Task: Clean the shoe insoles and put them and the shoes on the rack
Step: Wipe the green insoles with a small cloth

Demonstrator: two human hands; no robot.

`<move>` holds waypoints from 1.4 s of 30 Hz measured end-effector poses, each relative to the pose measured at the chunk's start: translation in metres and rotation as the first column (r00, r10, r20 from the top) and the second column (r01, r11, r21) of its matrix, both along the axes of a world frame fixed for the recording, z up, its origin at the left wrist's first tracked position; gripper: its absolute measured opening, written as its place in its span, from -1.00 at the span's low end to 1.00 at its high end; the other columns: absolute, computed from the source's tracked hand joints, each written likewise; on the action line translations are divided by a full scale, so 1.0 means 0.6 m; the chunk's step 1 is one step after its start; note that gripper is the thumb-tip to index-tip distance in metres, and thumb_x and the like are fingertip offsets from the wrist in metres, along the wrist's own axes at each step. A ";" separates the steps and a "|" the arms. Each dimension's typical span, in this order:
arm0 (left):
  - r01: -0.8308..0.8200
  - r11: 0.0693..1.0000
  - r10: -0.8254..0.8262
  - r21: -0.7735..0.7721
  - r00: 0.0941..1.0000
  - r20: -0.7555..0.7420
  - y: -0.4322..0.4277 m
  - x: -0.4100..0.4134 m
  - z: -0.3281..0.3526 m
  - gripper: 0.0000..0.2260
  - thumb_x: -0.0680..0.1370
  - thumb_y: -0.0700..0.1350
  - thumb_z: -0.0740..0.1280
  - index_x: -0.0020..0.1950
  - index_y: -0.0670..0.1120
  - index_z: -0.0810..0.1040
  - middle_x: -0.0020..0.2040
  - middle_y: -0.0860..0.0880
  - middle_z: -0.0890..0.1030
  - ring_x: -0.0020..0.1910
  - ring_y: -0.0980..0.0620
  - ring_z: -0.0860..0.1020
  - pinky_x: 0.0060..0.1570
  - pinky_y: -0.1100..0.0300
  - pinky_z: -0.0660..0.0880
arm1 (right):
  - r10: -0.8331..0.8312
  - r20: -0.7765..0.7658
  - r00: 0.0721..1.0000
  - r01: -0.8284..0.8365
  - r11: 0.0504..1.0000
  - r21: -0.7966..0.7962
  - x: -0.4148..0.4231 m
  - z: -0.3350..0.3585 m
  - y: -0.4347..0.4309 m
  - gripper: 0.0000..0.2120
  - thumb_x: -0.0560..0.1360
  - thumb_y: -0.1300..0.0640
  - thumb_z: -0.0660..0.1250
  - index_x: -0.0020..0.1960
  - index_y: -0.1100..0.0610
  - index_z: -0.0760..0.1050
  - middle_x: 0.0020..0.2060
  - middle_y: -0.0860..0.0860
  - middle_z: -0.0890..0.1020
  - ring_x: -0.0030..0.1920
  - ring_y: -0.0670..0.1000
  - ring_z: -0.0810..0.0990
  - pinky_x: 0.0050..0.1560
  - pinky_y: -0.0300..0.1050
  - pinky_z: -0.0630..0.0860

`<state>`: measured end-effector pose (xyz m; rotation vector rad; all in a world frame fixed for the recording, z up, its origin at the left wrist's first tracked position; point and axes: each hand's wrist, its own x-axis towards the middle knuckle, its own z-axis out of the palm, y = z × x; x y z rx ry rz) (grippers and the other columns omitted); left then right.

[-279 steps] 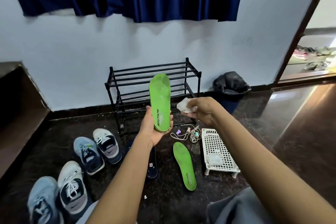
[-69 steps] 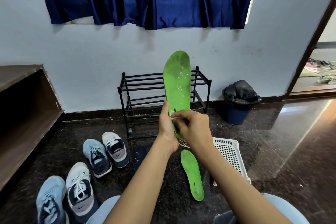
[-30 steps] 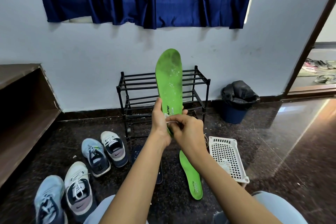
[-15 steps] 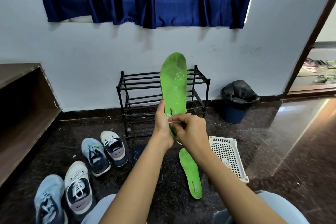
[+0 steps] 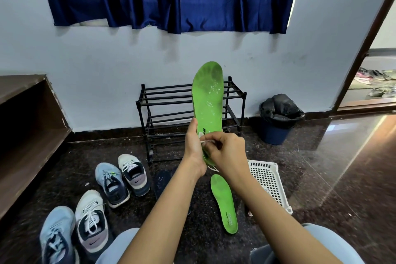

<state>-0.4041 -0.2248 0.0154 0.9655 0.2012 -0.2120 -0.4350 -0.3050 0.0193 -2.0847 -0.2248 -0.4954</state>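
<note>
Left hand (image 5: 194,148) grips the green insole (image 5: 209,100) by its heel, upright before the rack (image 5: 162,100); right hand (image 5: 227,152) pinches a wipe (image 5: 202,140) there. I fear loosened flecks (image 5: 214,88) falling onto the nearer second insole (image 5: 225,203).

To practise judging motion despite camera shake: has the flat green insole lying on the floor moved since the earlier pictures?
No. The flat green insole on the floor lies left of the white perforated basket, toe toward the black metal rack, as before.
</note>
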 end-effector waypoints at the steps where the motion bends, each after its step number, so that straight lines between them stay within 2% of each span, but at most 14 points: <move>1: -0.001 1.000 0.000 -0.016 1.000 -0.006 0.004 0.002 0.002 -0.43 0.61 0.26 0.06 -0.06 -0.19 0.62 -0.23 -0.14 0.64 -0.32 -0.04 0.63 -0.30 0.19 0.55 | 0.018 -0.019 1.000 -0.018 1.000 -0.021 -0.001 0.000 0.000 -0.83 0.38 0.35 0.40 -0.12 0.14 0.69 -0.22 0.03 0.70 -0.31 -0.25 0.54 -0.22 -0.59 0.34; 4: -0.014 0.996 0.013 -0.089 1.000 -0.014 0.020 0.012 0.005 -0.41 0.61 0.25 0.06 -0.02 -0.24 0.60 -0.21 -0.18 0.62 -0.30 -0.08 0.62 -0.36 0.20 0.58 | 0.083 -0.071 0.994 -0.091 0.990 -0.112 -0.006 -0.005 0.001 -0.84 0.40 0.32 0.41 -0.11 0.12 0.69 -0.27 0.01 0.68 -0.42 -0.30 0.50 -0.28 -0.57 0.31; 6: -0.011 0.995 0.011 -0.103 1.000 -0.003 0.028 0.015 0.005 -0.41 0.61 0.26 0.06 -0.01 -0.23 0.59 -0.19 -0.18 0.61 -0.27 -0.09 0.61 -0.30 0.15 0.56 | 0.103 -0.086 0.991 -0.117 0.977 -0.176 -0.008 -0.008 0.003 -0.85 0.42 0.30 0.41 -0.09 0.11 0.68 -0.19 0.05 0.69 -0.28 -0.19 0.59 -0.21 -0.54 0.35; 7: -0.011 0.995 0.011 -0.101 1.000 0.003 0.030 0.016 0.004 -0.41 0.61 0.26 0.06 0.00 -0.23 0.59 -0.19 -0.18 0.61 -0.26 -0.09 0.61 -0.28 0.14 0.56 | 0.106 -0.096 0.990 -0.123 0.971 -0.204 -0.007 -0.011 0.003 -0.85 0.42 0.29 0.41 -0.08 0.09 0.68 -0.16 0.07 0.69 -0.18 -0.07 0.63 -0.15 -0.46 0.41; 9: -0.011 0.995 0.012 -0.098 1.000 0.011 0.032 0.018 0.001 -0.40 0.62 0.26 0.05 0.00 -0.24 0.60 -0.19 -0.18 0.61 -0.27 -0.09 0.62 -0.25 0.11 0.56 | 0.096 -0.133 0.986 -0.130 0.954 -0.270 -0.006 -0.015 0.003 -0.84 0.44 0.25 0.39 -0.06 0.05 0.67 -0.10 0.09 0.68 -0.08 0.05 0.63 0.00 -0.23 0.50; 11: -0.020 0.995 0.022 -0.097 1.000 0.017 0.031 0.020 -0.002 -0.39 0.62 0.26 0.04 0.00 -0.25 0.60 -0.20 -0.18 0.62 -0.28 -0.09 0.62 -0.21 0.09 0.55 | 0.075 -0.151 0.986 -0.124 0.930 -0.345 -0.007 -0.017 0.004 -0.82 0.46 0.22 0.35 -0.04 0.00 0.66 -0.07 0.10 0.67 -0.05 0.10 0.62 0.00 -0.10 0.53; 17: -0.036 0.993 0.040 -0.109 0.998 0.038 0.021 0.023 -0.003 -0.39 0.63 0.26 0.01 -0.03 -0.22 0.61 -0.22 -0.17 0.62 -0.27 -0.09 0.60 -0.15 0.04 0.52 | 0.011 -0.074 0.997 -0.049 0.846 -0.531 -0.009 -0.014 0.006 -0.75 0.47 0.28 0.26 0.03 0.07 0.62 -0.06 0.14 0.61 -0.03 0.17 0.56 -0.07 -0.03 0.51; 22: -0.023 0.994 0.026 -0.109 0.999 0.024 0.009 0.021 -0.005 -0.39 0.62 0.28 0.02 -0.02 -0.20 0.61 -0.22 -0.16 0.61 -0.29 -0.07 0.60 -0.20 0.08 0.52 | -0.035 -0.033 0.999 0.013 0.848 -0.529 -0.004 -0.020 0.004 -0.76 0.43 0.33 0.22 0.00 0.14 0.58 -0.09 0.13 0.59 -0.03 0.16 0.54 -0.11 -0.04 0.45; 27: -0.073 0.986 0.080 -0.151 0.996 0.045 0.026 0.028 -0.005 -0.37 0.63 0.28 0.00 -0.01 -0.23 0.60 -0.21 -0.18 0.63 -0.29 -0.08 0.62 -0.09 0.03 0.55 | 0.041 -0.054 0.998 -0.058 0.935 -0.351 -0.013 -0.021 0.007 -0.75 0.44 0.32 0.26 -0.04 0.09 0.65 -0.15 0.12 0.68 -0.09 0.16 0.62 -0.04 -0.01 0.53; 30: -0.071 0.985 0.081 -0.158 0.995 0.053 0.034 0.029 -0.004 -0.37 0.63 0.28 0.00 -0.02 -0.23 0.60 -0.22 -0.17 0.64 -0.28 -0.08 0.63 -0.08 0.02 0.57 | 0.067 -0.066 0.996 -0.083 0.955 -0.285 -0.018 -0.020 0.007 -0.77 0.45 0.32 0.28 -0.04 0.10 0.66 -0.17 0.08 0.70 -0.10 0.10 0.64 0.00 -0.09 0.53; 34: -0.050 0.990 0.055 -0.130 0.998 0.031 0.024 0.023 -0.005 -0.36 0.62 0.30 0.01 0.00 -0.22 0.61 -0.22 -0.16 0.64 -0.27 -0.08 0.62 -0.13 0.03 0.54 | 0.043 -0.079 0.996 -0.070 0.919 -0.389 -0.013 -0.022 0.007 -0.79 0.42 0.29 0.30 -0.05 0.09 0.64 -0.13 0.14 0.66 -0.09 0.17 0.60 -0.07 -0.02 0.53; 38: -0.015 0.992 0.017 -0.128 1.000 0.015 0.011 0.016 -0.001 -0.40 0.62 0.27 0.03 -0.04 -0.20 0.61 -0.22 -0.17 0.61 -0.27 -0.09 0.59 -0.19 0.09 0.51 | -0.053 -0.035 0.998 0.028 0.863 -0.504 -0.007 -0.017 0.003 -0.76 0.39 0.34 0.26 -0.02 0.12 0.59 -0.10 0.12 0.60 -0.06 0.14 0.53 -0.18 -0.09 0.41; 40: -0.017 0.991 0.020 -0.133 1.000 0.014 0.010 0.016 0.000 -0.40 0.63 0.27 0.03 -0.04 -0.21 0.61 -0.23 -0.17 0.61 -0.28 -0.09 0.59 -0.18 0.09 0.51 | -0.061 -0.026 0.998 0.040 0.870 -0.492 -0.006 -0.017 0.005 -0.75 0.39 0.35 0.26 -0.03 0.13 0.60 -0.12 0.12 0.61 -0.07 0.15 0.54 -0.18 -0.09 0.39; 42: -0.037 0.989 0.041 -0.142 0.999 0.025 0.016 0.019 0.000 -0.39 0.63 0.27 0.02 -0.02 -0.22 0.61 -0.23 -0.17 0.62 -0.29 -0.08 0.60 -0.16 0.07 0.52 | -0.034 -0.049 0.998 0.011 0.914 -0.407 -0.008 -0.019 0.008 -0.75 0.40 0.35 0.25 -0.06 0.11 0.62 -0.15 0.13 0.65 -0.09 0.17 0.59 -0.12 -0.08 0.49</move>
